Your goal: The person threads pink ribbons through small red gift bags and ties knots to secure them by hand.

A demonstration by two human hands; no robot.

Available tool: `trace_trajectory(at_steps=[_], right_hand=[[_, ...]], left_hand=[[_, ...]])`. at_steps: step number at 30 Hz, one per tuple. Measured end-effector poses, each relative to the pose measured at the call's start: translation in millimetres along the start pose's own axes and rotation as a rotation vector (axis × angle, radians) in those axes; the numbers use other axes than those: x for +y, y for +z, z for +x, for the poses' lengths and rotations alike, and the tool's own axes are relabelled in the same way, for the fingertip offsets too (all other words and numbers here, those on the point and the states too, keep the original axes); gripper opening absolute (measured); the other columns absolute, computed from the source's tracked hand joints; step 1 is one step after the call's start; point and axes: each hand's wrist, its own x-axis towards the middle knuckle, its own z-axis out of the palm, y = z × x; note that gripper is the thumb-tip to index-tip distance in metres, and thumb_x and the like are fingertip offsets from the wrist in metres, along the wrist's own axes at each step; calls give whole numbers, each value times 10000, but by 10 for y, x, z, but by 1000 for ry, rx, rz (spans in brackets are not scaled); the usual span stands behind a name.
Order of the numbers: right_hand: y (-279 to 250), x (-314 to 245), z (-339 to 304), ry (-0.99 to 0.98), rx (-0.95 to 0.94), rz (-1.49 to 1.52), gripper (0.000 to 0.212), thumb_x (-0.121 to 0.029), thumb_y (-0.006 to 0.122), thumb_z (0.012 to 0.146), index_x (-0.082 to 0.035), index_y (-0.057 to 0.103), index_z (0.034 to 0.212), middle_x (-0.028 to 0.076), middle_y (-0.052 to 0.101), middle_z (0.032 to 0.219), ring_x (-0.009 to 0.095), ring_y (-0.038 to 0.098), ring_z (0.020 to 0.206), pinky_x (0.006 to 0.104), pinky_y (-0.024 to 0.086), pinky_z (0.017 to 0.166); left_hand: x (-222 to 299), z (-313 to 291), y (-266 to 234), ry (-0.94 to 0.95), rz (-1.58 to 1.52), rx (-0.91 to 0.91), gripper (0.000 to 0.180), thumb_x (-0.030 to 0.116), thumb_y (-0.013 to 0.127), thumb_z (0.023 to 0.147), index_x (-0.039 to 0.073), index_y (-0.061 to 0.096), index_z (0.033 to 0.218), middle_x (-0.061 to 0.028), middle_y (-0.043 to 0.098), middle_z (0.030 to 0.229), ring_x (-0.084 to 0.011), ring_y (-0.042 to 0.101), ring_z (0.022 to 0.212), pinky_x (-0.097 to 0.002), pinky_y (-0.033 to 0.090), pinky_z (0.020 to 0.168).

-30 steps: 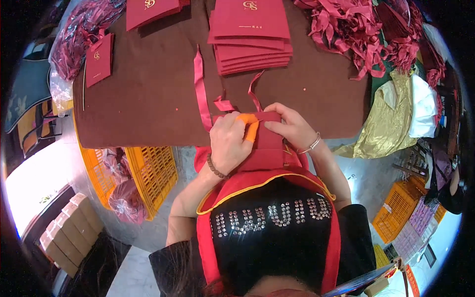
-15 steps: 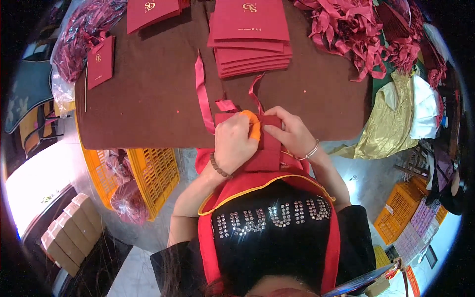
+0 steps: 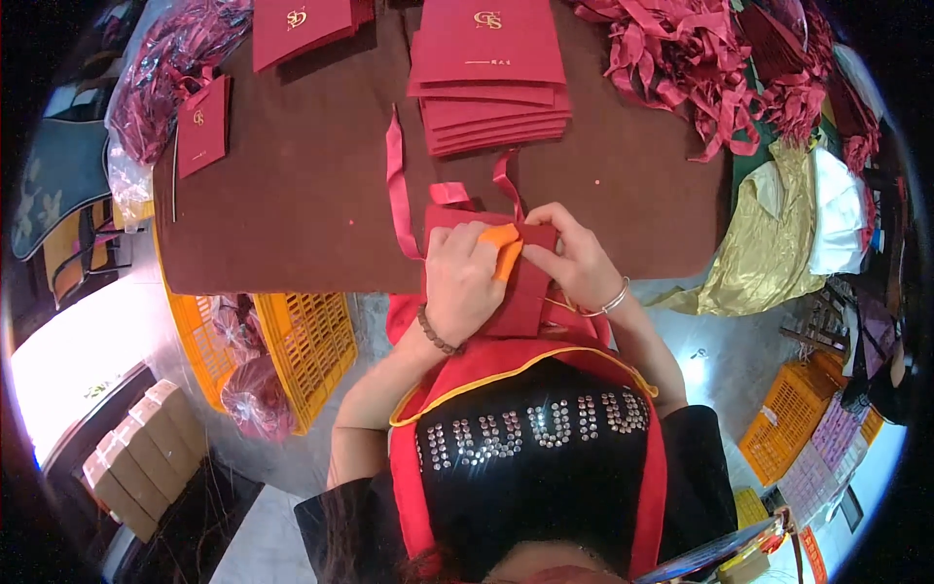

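A small dark-red paper bag [image 3: 519, 304] lies at the table's near edge, against my red apron. My left hand [image 3: 463, 282] is closed over the bag's left part, with orange covers [image 3: 506, 255] on its thumb and forefinger. Its fingertips meet the bag near the upper middle. My right hand [image 3: 581, 261] pinches the bag's upper right, thumb and forefinger close to the left hand's tips. A red ribbon [image 3: 399, 185] stretches up from the bag's left side, and a second ribbon end [image 3: 505, 180] rises by the right fingers. What lies between the fingertips is hidden.
On the brown-covered table [image 3: 292, 224] stand a stack of red bags [image 3: 491, 58] and another stack [image 3: 304, 34]. Loose ribbons [image 3: 671, 68] heap at the far right. A finished-looking bag [image 3: 202, 127] lies far left. Yellow crates [image 3: 306, 350] sit below the left edge.
The bag's top shows a little higher and my left hand has turned slightly, its orange-covered fingers shifting toward the right fingertips. My right hand stays nearly in place.
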Motion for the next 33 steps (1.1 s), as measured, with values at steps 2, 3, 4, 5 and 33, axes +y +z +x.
trace_trajectory(at_steps=[2, 3, 4, 5, 33], right_hand=[[-23, 30, 38, -45, 20, -26, 276, -87, 646, 766, -41, 525, 1010, 3, 534, 812, 53, 400, 551, 212, 335, 487], [-34, 36, 48, -86, 39, -51, 278, -93, 651, 765, -42, 522, 1006, 6, 534, 817, 52, 411, 574, 212, 345, 504], [-41, 33, 49, -89, 38, -51, 278, -93, 651, 765, -42, 522, 1006, 6, 534, 817, 52, 411, 574, 212, 345, 504], [-46, 26, 48, -96, 35, -51, 271, -92, 655, 764, -40, 524, 996, 10, 537, 817, 57, 429, 598, 215, 357, 521], [38, -11, -119, -234, -5, -231, 161, -16, 631, 769, -31, 622, 928, 142, 464, 1166, 267, 594, 916, 324, 482, 785]], left_hand=[[-9, 19, -29, 3, -34, -35, 199, 74, 681, 714, 73, 611, 900, -76, 593, 861, -273, 509, 744, -350, 410, 676], [-10, 27, -35, 11, -42, -32, 201, 82, 684, 717, 79, 616, 906, -71, 596, 867, -268, 511, 748, -345, 406, 684], [-14, 34, -38, 19, -50, -28, 203, 91, 686, 720, 84, 620, 912, -66, 599, 873, -262, 512, 752, -340, 401, 691], [-29, 28, -25, 19, -49, -26, 203, 91, 686, 720, 84, 620, 912, -66, 599, 873, -262, 512, 752, -340, 401, 691], [-299, 544, -234, -406, -670, -764, 447, 43, 597, 802, -3, 415, 1207, -93, 623, 838, -111, 580, 789, -242, 455, 709]])
